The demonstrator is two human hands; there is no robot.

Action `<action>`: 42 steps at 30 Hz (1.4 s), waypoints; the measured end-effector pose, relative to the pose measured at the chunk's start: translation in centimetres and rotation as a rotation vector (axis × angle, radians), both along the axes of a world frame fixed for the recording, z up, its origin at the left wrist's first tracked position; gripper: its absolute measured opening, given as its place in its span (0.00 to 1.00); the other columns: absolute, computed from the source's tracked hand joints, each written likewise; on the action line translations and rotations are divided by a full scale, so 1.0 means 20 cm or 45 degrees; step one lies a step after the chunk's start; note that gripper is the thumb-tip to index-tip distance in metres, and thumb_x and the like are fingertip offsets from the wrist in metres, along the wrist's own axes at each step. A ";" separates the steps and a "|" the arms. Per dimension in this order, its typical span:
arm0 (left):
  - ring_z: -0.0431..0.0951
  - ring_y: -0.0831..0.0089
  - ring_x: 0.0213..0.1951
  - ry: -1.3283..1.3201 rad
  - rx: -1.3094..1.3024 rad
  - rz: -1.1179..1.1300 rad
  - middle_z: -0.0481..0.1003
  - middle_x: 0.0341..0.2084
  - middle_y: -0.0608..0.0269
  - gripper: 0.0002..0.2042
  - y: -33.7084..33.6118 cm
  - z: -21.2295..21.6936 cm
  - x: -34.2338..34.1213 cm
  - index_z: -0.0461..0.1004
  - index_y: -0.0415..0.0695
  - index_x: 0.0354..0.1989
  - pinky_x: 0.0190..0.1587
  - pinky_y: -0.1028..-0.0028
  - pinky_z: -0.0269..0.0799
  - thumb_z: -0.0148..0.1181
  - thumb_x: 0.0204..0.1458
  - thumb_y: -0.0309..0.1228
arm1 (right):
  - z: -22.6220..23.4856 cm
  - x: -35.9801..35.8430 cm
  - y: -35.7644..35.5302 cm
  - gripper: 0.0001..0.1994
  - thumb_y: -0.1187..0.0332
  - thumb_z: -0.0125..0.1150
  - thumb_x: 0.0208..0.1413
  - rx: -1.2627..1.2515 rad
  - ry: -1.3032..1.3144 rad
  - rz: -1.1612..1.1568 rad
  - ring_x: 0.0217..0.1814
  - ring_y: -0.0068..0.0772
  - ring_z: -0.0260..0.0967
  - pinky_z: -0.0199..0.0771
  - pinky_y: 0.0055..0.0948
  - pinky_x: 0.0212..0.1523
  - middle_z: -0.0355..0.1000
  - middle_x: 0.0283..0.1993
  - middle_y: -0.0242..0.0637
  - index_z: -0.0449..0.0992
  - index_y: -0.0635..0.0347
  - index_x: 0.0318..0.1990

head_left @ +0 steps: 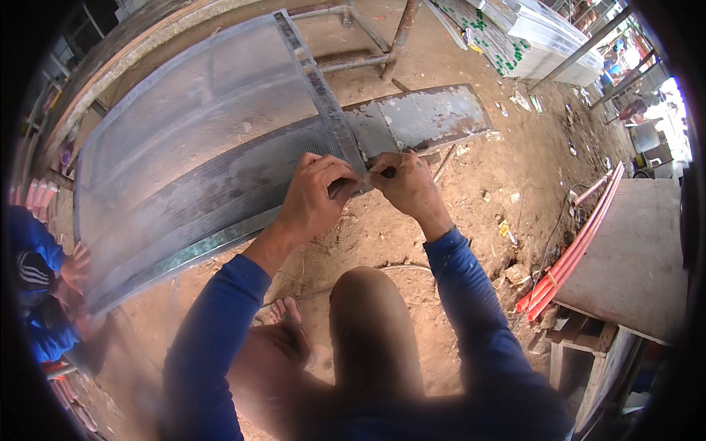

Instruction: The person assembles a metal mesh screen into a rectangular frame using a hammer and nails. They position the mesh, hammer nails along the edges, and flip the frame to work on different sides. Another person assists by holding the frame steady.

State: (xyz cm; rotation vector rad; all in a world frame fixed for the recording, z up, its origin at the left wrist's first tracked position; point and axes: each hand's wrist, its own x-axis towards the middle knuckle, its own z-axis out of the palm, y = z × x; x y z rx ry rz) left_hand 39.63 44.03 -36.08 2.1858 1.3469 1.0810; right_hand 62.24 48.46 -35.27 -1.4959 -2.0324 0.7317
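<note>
A large metal-framed mesh screen [198, 140] lies across a rusty grey steel plate [426, 117] above the dirt floor. My left hand [316, 195] grips the near right corner of the frame. Right beside it, my right hand [404, 184] pinches a small dark tool or fastener against that same corner; what it is stays too small to tell. Both forearms wear blue sleeves, and my bare knee [368, 309] is raised below the hands.
Another person in blue [33, 287] holds the screen's far left end. Red and white pipes [581, 242] lie beside a wooden bench [632, 250] at right. A metal stand [368, 51] and stacked panels [544, 37] are behind.
</note>
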 end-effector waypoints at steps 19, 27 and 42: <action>0.71 0.46 0.62 0.490 -0.729 0.200 0.70 0.55 0.45 0.19 0.16 0.18 0.09 0.78 0.39 0.39 0.66 0.57 0.73 0.85 0.52 0.35 | 0.02 0.00 0.00 0.06 0.62 0.76 0.55 -0.003 -0.078 0.026 0.45 0.54 0.83 0.66 0.52 0.57 0.86 0.35 0.39 0.89 0.50 0.37; 0.75 0.49 0.56 0.304 -0.830 0.120 0.70 0.56 0.45 0.22 0.21 0.12 -0.02 0.80 0.41 0.39 0.58 0.55 0.78 0.88 0.48 0.41 | 0.07 -0.03 -0.01 0.07 0.62 0.78 0.55 -0.007 -0.107 0.030 0.43 0.53 0.83 0.64 0.51 0.55 0.85 0.33 0.39 0.88 0.51 0.36; 0.82 0.50 0.52 0.537 -0.866 0.095 0.79 0.54 0.39 0.23 0.25 0.20 0.03 0.83 0.37 0.38 0.49 0.55 0.82 0.89 0.47 0.41 | 0.11 -0.02 -0.01 0.06 0.63 0.80 0.55 -0.069 -0.105 0.026 0.47 0.54 0.85 0.66 0.54 0.63 0.86 0.34 0.41 0.89 0.51 0.36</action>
